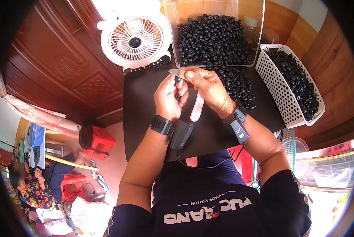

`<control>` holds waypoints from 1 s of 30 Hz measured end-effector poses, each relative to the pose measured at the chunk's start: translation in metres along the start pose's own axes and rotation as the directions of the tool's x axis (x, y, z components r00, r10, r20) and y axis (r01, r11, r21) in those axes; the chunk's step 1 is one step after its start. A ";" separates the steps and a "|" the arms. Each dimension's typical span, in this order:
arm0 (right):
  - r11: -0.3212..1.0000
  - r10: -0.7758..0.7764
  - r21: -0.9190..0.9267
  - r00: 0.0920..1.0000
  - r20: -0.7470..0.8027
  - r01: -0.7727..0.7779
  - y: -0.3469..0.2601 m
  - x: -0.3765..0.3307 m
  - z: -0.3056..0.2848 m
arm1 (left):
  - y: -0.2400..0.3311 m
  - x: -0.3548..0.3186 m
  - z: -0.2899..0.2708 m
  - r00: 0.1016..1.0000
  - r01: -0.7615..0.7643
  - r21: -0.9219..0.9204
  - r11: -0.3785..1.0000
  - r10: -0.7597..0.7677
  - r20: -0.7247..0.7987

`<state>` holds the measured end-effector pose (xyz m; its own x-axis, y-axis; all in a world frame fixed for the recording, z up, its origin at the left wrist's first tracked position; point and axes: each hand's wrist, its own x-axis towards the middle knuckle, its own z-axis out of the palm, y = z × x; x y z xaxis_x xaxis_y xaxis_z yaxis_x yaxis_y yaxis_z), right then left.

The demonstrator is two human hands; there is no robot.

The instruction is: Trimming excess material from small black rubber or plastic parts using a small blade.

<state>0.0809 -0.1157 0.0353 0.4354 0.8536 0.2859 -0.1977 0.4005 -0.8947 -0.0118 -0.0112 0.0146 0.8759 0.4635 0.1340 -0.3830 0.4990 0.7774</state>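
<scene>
A dark table (145,118) fills the frame's centre. At upper centre a clear bin (208,23) spills small black round parts; a white basket (279,91) at right holds more, and a white fan (135,37) stands upper left. Mid-frame, the right hand (210,91) grips a pink-handled knife (196,106), while the left hand (169,98) pinches one black part (178,79) against its blade.

Carved dark wooden cabinet (62,67) left of the grip. Pink floor (113,158) and red stool (100,140) below-left. Bright daylight far behind.
</scene>
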 end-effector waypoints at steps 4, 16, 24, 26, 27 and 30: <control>1.000 -0.014 0.002 1.000 0.016 0.014 0.005 0.001 -0.001 | 0.000 -0.001 0.002 1.000 0.004 0.002 1.000 -0.004 -0.024; 0.994 0.078 0.079 0.996 0.037 -0.081 0.012 0.003 -0.008 | -0.002 -0.002 0.006 0.996 0.063 0.038 0.997 -0.060 -0.072; 0.993 0.118 0.005 0.991 -0.064 -0.118 0.012 0.002 -0.004 | -0.013 -0.004 0.014 0.981 0.096 -0.033 0.995 -0.101 -0.168; 0.966 0.173 0.192 0.985 0.005 -0.171 0.010 0.003 -0.011 | -0.011 -0.002 0.007 0.997 0.073 -0.089 0.993 -0.072 0.013; 0.966 0.173 0.192 0.985 0.005 -0.171 0.009 0.003 -0.009 | -0.010 -0.002 0.007 0.997 0.074 -0.089 0.993 -0.073 0.013; 0.985 0.110 0.137 0.994 -0.012 -0.107 0.007 0.002 -0.006 | -0.007 -0.002 0.008 0.997 0.074 -0.060 0.995 -0.076 -0.025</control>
<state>0.0856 -0.1126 0.0273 0.4217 0.8883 0.1821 -0.3612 0.3487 -0.8648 -0.0089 -0.0216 0.0140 0.8950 0.4420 0.0593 -0.3335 0.5751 0.7470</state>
